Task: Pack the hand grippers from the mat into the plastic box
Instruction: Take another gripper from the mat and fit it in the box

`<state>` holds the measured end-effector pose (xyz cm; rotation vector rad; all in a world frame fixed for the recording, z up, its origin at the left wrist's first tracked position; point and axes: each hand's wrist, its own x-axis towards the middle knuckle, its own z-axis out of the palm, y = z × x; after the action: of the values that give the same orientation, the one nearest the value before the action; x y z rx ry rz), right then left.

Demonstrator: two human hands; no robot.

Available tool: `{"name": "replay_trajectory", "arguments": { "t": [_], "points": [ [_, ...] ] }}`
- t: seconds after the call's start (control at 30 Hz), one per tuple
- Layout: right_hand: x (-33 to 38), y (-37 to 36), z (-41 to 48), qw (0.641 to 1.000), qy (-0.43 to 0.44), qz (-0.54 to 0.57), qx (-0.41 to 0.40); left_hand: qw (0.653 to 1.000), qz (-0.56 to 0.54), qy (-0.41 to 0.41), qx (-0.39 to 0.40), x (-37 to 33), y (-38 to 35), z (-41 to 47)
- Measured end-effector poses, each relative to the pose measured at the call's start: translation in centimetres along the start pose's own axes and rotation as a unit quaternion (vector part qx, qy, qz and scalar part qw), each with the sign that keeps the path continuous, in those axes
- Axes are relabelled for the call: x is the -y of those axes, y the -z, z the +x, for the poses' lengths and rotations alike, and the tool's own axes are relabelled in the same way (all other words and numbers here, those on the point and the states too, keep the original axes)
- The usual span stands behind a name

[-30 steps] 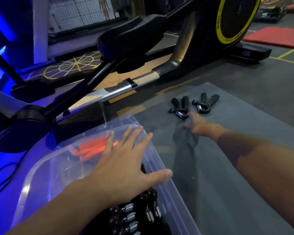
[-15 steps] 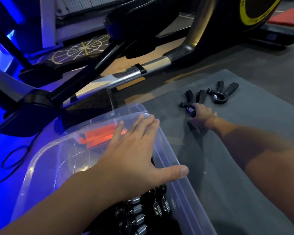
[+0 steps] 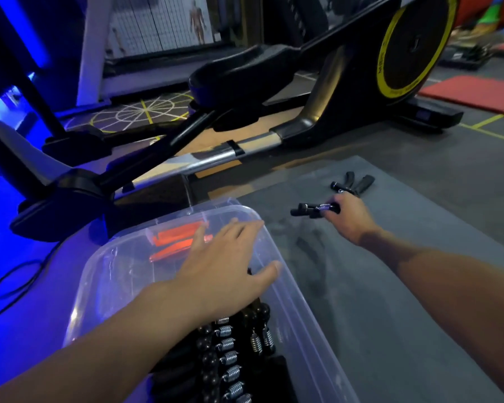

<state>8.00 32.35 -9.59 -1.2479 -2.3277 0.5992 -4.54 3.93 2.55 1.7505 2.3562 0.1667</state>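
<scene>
My right hand [image 3: 348, 216] grips a black hand gripper [image 3: 309, 210] with a steel spring, its handles pointing left over the grey mat [image 3: 376, 286]. One more black hand gripper [image 3: 354, 183] lies on the mat just beyond that hand. My left hand [image 3: 224, 263] rests flat, fingers spread, on the far right rim of the clear plastic box [image 3: 105, 263]. Several black hand grippers [image 3: 230, 359] with springs lie packed in the box's near end, partly hidden by my left forearm.
Orange items [image 3: 175, 239] lie at the box's far end. A black and yellow elliptical trainer [image 3: 317, 97] with a silver rail stands right behind box and mat. A black cable [image 3: 15, 280] loops on the floor at left. A red mat [image 3: 477, 94] lies far right.
My right hand reached the nearer gripper, closed on it and drew it back toward the box. One gripper stays on the mat. My left hand stayed on the box rim.
</scene>
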Motion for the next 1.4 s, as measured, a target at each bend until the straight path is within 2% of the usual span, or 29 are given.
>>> {"name": "replay_trajectory", "arguments": {
  "t": [0.17,0.3,0.57,0.7,0.9,1.1,1.2,1.33,1.4],
  "points": [
    [2.7,5.4,-2.7,0.994,0.063,0.06,-0.06,0.997,-0.046,0.006,-0.066,-0.5,2.2,-2.2],
    [6.8,10.2,-5.3,0.984,0.103,0.122,-0.08,0.988,-0.127,0.017,-0.089,-1.4,4.2,-4.6],
    [15.6,14.5,-15.2,0.961,0.15,0.224,-0.059,0.959,-0.233,0.009,-0.161,-1.2,7.0,-8.5],
    [17.3,13.4,-19.2,0.953,0.134,0.272,-0.01,0.93,-0.3,0.014,-0.213,-0.2,7.2,-10.3],
    [18.6,11.2,-21.5,0.933,0.068,0.35,0.048,0.914,-0.342,0.032,-0.217,0.6,6.9,-10.4],
    [19.7,8.9,-22.8,0.923,0.039,0.369,0.106,0.924,-0.307,0.03,-0.226,0.5,5.8,-9.2],
    [20.2,7.9,-23.2,0.92,0.03,0.366,0.134,0.913,-0.322,0.047,-0.247,0.7,4.6,-8.0],
    [20.7,7.2,-23.0,0.895,0.001,0.397,0.203,0.916,-0.293,0.048,-0.271,1.1,3.1,-6.3],
    [20.3,7.0,-22.3,0.921,0.045,0.318,0.219,0.924,-0.281,0.046,-0.254,1.7,2.6,-5.6]
  ]
}}
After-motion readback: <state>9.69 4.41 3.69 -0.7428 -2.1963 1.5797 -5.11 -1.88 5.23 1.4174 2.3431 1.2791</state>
